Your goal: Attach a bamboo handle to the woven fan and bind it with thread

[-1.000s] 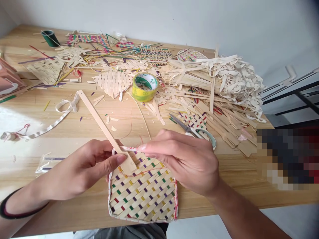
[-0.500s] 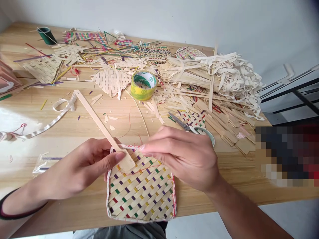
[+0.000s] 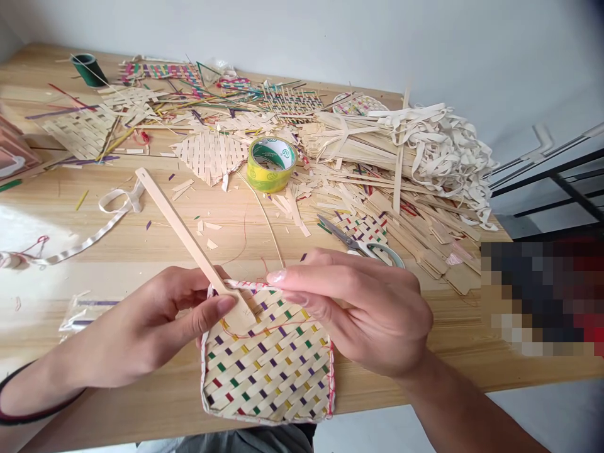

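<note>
A woven fan panel (image 3: 268,365) of pale strips with purple, green, yellow and red bits hangs over the table's front edge. White cloth trim sewn with red thread runs round its border. My left hand (image 3: 160,321) pinches a flat wooden handle (image 3: 177,223) against the panel's upper left, thumb on the handle's broad end. At the panel's top edge, my right hand (image 3: 363,308) is closed in a pinch, thumb and forefinger together. What lies between those fingertips is too small to make out. Loose red thread (image 3: 278,326) crosses the panel below the handle.
Behind my hands lie a tape roll (image 3: 270,165), scissors (image 3: 358,242) and a half-woven piece (image 3: 212,157). Bundled strips with white cloth ribbon (image 3: 448,145) and spare handles (image 3: 425,245) are on the right. A green thread spool (image 3: 89,70) stands at the back left.
My right hand has moved slightly right and down, its fingers still pinched at the top edge. The handle's far end has shifted a little left. My left hand keeps its grip.
</note>
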A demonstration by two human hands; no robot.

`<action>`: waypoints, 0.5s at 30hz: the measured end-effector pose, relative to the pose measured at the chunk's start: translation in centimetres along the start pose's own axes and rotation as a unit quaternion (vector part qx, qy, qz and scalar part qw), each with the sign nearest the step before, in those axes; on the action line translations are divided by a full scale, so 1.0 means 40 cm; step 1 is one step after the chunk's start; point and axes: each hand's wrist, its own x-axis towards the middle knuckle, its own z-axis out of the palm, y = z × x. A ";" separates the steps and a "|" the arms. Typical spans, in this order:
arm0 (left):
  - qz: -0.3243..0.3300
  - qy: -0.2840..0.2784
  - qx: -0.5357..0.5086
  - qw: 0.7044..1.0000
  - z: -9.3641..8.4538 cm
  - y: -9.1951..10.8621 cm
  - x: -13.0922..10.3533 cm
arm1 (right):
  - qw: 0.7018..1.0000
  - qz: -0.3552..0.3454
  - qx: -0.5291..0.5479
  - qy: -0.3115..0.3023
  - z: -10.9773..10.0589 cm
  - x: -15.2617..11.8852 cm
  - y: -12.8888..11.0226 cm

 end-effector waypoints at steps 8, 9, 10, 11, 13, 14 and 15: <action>0.009 0.008 -0.010 1.000 0.002 -0.006 0.003 | 0.995 0.057 0.081 -0.026 -0.011 0.014 0.003; 0.011 0.008 -0.010 1.000 0.003 -0.006 0.005 | 0.994 0.064 0.088 -0.032 -0.015 0.018 0.001; 0.013 0.007 -0.010 1.000 0.003 -0.006 0.007 | 0.992 0.069 0.098 -0.035 -0.019 0.021 -0.002; 0.017 0.005 -0.011 1.000 0.003 -0.005 0.010 | 0.990 0.075 0.111 -0.039 -0.022 0.023 -0.004; 0.029 0.001 -0.007 1.000 0.003 -0.004 0.013 | 0.986 0.083 0.136 -0.053 -0.027 0.026 -0.009; 0.035 0.000 -0.005 0.999 0.003 -0.004 0.014 | 0.984 0.085 0.143 -0.062 -0.028 0.027 -0.012; 0.040 -0.001 -0.004 0.999 0.002 -0.004 0.014 | 0.983 0.085 0.147 -0.069 -0.029 0.026 -0.013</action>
